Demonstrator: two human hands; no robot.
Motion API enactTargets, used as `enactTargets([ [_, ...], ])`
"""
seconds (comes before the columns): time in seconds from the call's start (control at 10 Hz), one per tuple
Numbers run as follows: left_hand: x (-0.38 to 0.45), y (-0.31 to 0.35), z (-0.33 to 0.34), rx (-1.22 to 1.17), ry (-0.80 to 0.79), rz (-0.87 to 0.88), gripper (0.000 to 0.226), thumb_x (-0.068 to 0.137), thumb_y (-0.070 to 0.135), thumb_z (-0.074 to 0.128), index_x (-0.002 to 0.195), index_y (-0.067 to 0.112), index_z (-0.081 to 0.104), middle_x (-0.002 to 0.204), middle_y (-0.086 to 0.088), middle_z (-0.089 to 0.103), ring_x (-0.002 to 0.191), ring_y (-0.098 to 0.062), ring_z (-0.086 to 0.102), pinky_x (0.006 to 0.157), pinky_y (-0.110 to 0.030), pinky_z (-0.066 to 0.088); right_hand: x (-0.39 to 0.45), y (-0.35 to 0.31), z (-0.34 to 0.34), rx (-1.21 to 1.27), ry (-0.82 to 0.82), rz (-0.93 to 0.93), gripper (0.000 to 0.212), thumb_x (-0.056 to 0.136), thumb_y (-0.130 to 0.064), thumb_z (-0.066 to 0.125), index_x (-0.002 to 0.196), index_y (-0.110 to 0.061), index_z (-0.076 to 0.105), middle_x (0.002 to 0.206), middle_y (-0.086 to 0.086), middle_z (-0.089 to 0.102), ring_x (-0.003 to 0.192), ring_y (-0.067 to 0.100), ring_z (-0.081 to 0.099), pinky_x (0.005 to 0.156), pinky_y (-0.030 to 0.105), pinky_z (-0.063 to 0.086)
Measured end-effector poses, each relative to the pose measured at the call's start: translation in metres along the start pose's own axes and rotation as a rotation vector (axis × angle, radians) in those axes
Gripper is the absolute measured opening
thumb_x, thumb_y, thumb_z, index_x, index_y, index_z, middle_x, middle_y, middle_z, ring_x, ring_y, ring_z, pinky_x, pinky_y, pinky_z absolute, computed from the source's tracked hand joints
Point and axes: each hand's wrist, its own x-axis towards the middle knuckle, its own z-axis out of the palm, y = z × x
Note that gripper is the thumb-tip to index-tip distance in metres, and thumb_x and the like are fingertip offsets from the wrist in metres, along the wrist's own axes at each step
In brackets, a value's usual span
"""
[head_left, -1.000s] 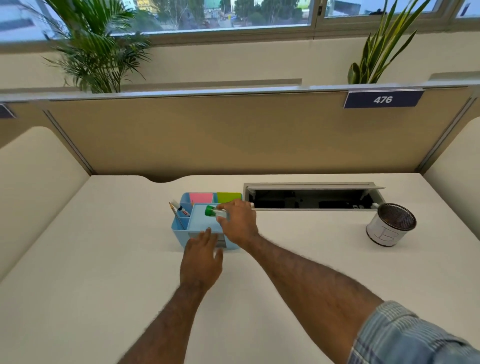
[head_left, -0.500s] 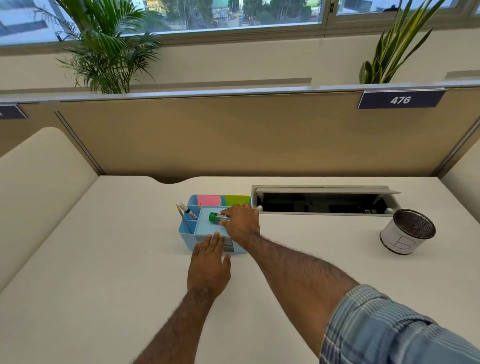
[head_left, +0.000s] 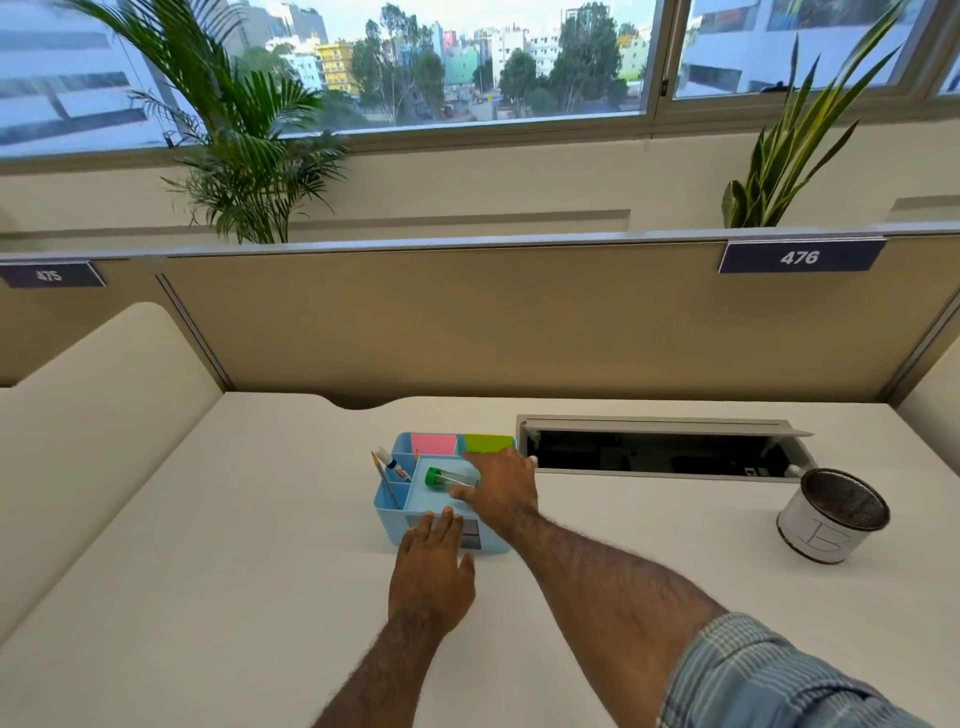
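A light blue desk organizer (head_left: 387, 515) stands mid-desk. A clear tube with a green cap (head_left: 441, 477) lies on its side in the organizer's large front tray, cap to the left. My right hand (head_left: 501, 488) reaches over the tray and holds the tube's right end between thumb and fingers. My left hand (head_left: 431, 566) lies flat on the desk, its straight fingertips touching the organizer's front wall. Pink notes (head_left: 434, 444) and green notes (head_left: 488, 442) fill the back compartments. A white marker (head_left: 392, 462) and a pencil (head_left: 384, 478) stand in the left slots.
A white mesh-topped cup (head_left: 826, 514) sits at the right of the desk. An open cable hatch (head_left: 660, 452) lies just behind the organizer's right side. A tan partition (head_left: 519, 322) closes the back, and padded side panels (head_left: 104, 415) flank the desk.
My right hand has lowered the green-capped tube into the front tray, where it now lies flat. My left hand has stayed at the organizer's front. The camera has tilted upward.
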Motion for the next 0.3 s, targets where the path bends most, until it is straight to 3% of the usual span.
enactTargets([
  [0.1, 0.0, 0.005, -0.008, -0.018, -0.022, -0.011, 0.064, 0.096, 0.042, 0.04, 0.152, 0.02, 0.019, 0.162, 0.002, 0.019, 0.15, -0.016, 0.012, 0.121, -0.033, 0.011, -0.009, 0.014, -0.016, -0.014, 0.042, -0.002, 0.053, 0.081, -0.058, 0.063, 0.123, -0.026, 0.059, 0.12, 0.001, 0.064, 0.117, 0.024, 0.047, 0.093, 0.041, 0.032],
  [0.3, -0.001, 0.036, -0.038, -0.029, -0.033, 0.03, 0.061, 0.095, 0.044, 0.042, 0.149, 0.018, 0.03, 0.157, -0.001, 0.033, 0.145, -0.019, 0.027, 0.117, -0.036, 0.026, -0.041, 0.052, -0.053, -0.066, 0.163, 0.008, 0.059, 0.086, -0.063, 0.051, 0.13, -0.024, 0.055, 0.129, -0.004, 0.061, 0.122, 0.019, 0.045, 0.098, 0.039, 0.033],
])
